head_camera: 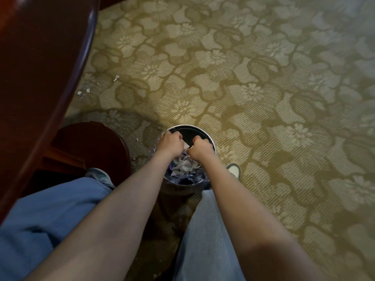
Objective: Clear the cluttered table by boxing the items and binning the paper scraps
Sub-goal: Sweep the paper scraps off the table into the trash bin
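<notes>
Bare left hand [171,144] and right hand [199,150], fingers curled, pinch torn white paper [186,146] over the round bin [203,131].

The bin [203,131] stands on the carpet [243,78] to the right of the worktop [36,57], with paper scraps [183,166] inside it.
</notes>
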Motion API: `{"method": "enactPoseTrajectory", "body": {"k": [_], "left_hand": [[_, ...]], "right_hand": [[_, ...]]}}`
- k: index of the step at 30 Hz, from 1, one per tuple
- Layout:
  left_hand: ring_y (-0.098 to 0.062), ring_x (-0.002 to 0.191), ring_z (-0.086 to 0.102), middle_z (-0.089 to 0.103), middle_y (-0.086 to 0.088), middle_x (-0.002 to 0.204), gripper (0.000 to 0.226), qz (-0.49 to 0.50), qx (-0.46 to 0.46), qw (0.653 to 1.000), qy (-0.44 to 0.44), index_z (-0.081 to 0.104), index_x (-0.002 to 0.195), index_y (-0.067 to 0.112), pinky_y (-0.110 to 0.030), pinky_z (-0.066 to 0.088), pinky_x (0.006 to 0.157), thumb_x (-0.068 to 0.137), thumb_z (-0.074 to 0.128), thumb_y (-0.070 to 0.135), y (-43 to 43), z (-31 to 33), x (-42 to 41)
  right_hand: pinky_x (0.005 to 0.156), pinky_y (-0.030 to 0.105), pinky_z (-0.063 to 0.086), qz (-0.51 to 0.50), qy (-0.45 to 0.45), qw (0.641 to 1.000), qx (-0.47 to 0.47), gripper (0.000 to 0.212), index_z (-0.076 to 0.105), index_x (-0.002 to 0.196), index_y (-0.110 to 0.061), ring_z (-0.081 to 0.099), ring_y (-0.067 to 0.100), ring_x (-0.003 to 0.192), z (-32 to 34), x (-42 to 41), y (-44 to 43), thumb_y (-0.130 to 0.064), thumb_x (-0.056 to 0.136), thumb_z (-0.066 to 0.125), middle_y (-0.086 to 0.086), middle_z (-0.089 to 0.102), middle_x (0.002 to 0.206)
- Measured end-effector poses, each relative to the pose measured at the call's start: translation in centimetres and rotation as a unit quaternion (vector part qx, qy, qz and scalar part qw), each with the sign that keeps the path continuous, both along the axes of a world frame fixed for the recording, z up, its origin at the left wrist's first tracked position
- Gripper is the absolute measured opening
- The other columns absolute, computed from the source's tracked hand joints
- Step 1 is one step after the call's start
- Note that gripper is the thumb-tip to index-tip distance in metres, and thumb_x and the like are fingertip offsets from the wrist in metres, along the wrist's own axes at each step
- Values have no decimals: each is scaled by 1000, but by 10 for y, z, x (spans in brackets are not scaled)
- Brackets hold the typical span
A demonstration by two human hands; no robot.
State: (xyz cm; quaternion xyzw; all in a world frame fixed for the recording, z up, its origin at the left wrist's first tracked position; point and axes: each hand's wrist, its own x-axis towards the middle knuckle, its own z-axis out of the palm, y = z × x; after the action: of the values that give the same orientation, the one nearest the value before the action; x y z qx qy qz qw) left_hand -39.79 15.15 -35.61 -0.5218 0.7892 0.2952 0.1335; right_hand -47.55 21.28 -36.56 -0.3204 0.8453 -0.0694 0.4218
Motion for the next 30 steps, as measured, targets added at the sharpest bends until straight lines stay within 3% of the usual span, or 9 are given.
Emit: {"method": "enactPoseTrajectory", "body": {"k": [4, 10, 16, 30], "left_hand": [[-34, 121, 45, 47, -18, 131, 38, 15, -33, 999, -3, 52, 127, 8, -40, 39, 98, 100, 29, 23, -2, 20, 2], [-34, 116, 52, 55, -18, 126, 34, 13, -71, 997, 22, 57, 120, 5, -39, 44, 93, 98, 35, 21, 2, 66, 0], [-33, 115, 54, 59, -14, 125, 33, 18, -106, 992, 63, 60, 116, 10, -37, 44, 96, 96, 38, 23, 6, 127, -12], [-30, 117, 52, 58, -11, 126, 33, 0, -184, 958, 221, 59, 119, 11, -35, 43, 91, 98, 36, 23, 11, 287, -21]], "right_hand": [[103, 46, 37, 35, 28, 999, 7, 54, 32, 138, -7, 40, 38, 125, 20, 3, 6, -23, 90, 54, 22, 41, 136], [100, 46, 44, 30, 78, 996, -17, 49, 39, 133, -7, 46, 36, 121, 72, 1, 11, -19, 89, 56, 19, 46, 133], [106, 45, 36, 24, 149, 988, -43, 49, 37, 137, -7, 36, 37, 131, 133, -3, 15, -12, 90, 50, 21, 39, 140], [105, 41, 34, 36, 299, 948, -107, 45, 37, 136, -9, 35, 34, 132, 261, 3, 15, -12, 93, 46, 19, 36, 141]]}}
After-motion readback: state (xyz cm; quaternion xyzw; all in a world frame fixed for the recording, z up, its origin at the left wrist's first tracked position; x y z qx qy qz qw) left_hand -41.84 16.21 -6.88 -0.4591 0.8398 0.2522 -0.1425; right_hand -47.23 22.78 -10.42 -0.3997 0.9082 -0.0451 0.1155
